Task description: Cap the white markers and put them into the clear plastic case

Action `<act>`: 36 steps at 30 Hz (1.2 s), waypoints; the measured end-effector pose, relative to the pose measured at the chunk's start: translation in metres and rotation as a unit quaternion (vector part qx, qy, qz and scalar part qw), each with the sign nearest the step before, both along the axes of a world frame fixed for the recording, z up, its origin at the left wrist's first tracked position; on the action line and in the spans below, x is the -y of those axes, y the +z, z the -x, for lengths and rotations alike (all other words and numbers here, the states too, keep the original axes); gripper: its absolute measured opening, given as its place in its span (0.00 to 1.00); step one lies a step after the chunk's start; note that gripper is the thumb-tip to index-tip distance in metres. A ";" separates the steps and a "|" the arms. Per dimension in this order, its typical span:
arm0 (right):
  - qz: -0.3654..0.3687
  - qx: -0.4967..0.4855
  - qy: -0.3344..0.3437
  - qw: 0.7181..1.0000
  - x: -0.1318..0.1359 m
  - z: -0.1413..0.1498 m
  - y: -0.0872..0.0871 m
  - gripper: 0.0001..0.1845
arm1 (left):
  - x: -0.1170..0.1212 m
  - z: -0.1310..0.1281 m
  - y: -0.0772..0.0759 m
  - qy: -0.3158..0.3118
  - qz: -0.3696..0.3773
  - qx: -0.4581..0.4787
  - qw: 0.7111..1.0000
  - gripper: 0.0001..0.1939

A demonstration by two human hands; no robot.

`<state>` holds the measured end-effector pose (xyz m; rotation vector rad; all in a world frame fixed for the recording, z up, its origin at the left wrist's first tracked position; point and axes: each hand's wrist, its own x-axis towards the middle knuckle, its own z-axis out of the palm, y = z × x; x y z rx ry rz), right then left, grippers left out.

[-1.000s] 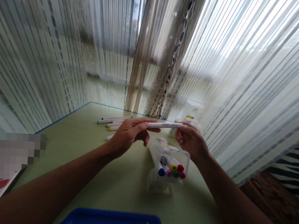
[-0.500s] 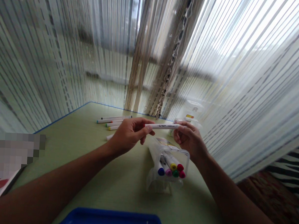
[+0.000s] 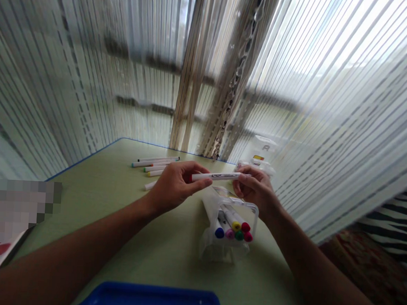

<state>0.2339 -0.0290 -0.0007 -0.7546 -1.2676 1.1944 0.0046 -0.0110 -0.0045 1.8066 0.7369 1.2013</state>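
Note:
A white marker (image 3: 219, 176) with a red end lies level between my two hands above the table. My left hand (image 3: 179, 184) is closed round its red end. My right hand (image 3: 255, 188) pinches the other end between thumb and fingers. Just below, a clear plastic case (image 3: 209, 204) lies on its side with its open end facing me. Inside it are several markers (image 3: 233, 227) with blue, pink, yellow, green and red caps. Beyond my left hand, several white markers (image 3: 158, 160) lie on the table, partly hidden by that hand.
A blue tray (image 3: 155, 300) sits at the near edge of the green table (image 3: 95, 188). Behind my right hand stands a clear package (image 3: 263, 149). String curtains (image 3: 207, 71) hang along the table's far side. At the left is a partly blurred-out flat object (image 3: 0, 251).
The marker has shifted slightly left and down, its red end going deeper into my left hand. My right hand has moved a little left with it. The case has stayed put.

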 end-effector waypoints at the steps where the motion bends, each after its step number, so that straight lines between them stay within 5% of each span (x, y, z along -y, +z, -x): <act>1: 0.000 0.002 0.001 1.000 0.000 0.000 0.000 0.10 | 0.001 0.000 0.000 0.002 -0.005 -0.006 1.000 0.15; 23: -0.015 -0.006 -0.042 0.999 -0.003 -0.001 0.000 0.09 | 0.005 -0.002 0.006 -0.064 0.039 0.038 0.996 0.17; 36: -0.013 -0.015 -0.040 0.999 -0.005 -0.002 0.001 0.14 | 0.000 -0.001 0.000 -0.150 0.143 0.159 0.965 0.20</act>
